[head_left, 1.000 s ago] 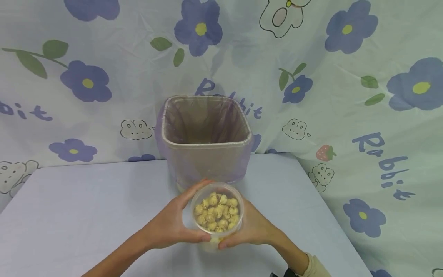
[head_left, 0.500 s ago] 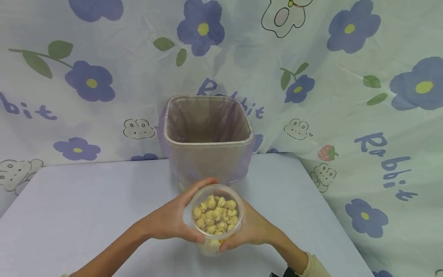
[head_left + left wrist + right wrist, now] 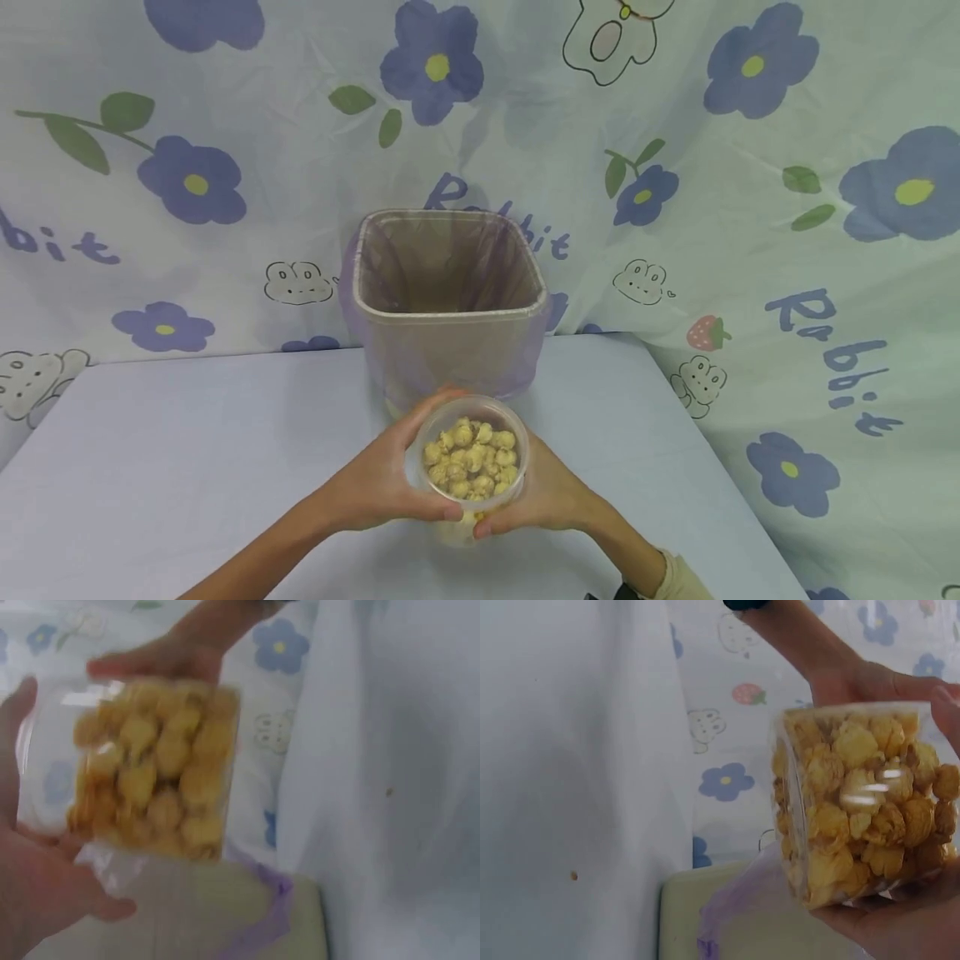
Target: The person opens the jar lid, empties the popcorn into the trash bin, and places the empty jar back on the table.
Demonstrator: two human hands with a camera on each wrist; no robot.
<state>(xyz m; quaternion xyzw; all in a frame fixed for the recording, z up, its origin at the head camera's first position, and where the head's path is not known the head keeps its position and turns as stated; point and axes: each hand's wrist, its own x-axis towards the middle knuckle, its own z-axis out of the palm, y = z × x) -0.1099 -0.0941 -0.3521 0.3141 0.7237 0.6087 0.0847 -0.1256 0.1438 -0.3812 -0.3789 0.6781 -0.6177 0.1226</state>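
Both hands hold a clear round plastic jar of popcorn up in front of the bin. The jar (image 3: 474,406) has its round top facing the head camera, and golden popcorn (image 3: 474,462) shows inside. My left hand (image 3: 378,482) grips the jar's left side, thumb in front and fingers around the far side. On the right side my right hand (image 3: 551,492) grips it the same way. In the left wrist view the jar (image 3: 49,761) is see-through above the popcorn. The right wrist view shows round popcorn pieces (image 3: 874,799) packed against the wall.
A beige bin (image 3: 450,346) lined with a thin purple bag stands behind the jar, its mouth upward. The white table (image 3: 225,467) bears a small brown crumb (image 3: 574,876). A flower-and-rabbit patterned cloth (image 3: 315,183) hangs at the back and right.
Both hands keep holding the jar in nearly the same place. My left thumb has shifted slightly right across the jar's front, and the jar has risen a little in the view since half a second ago.
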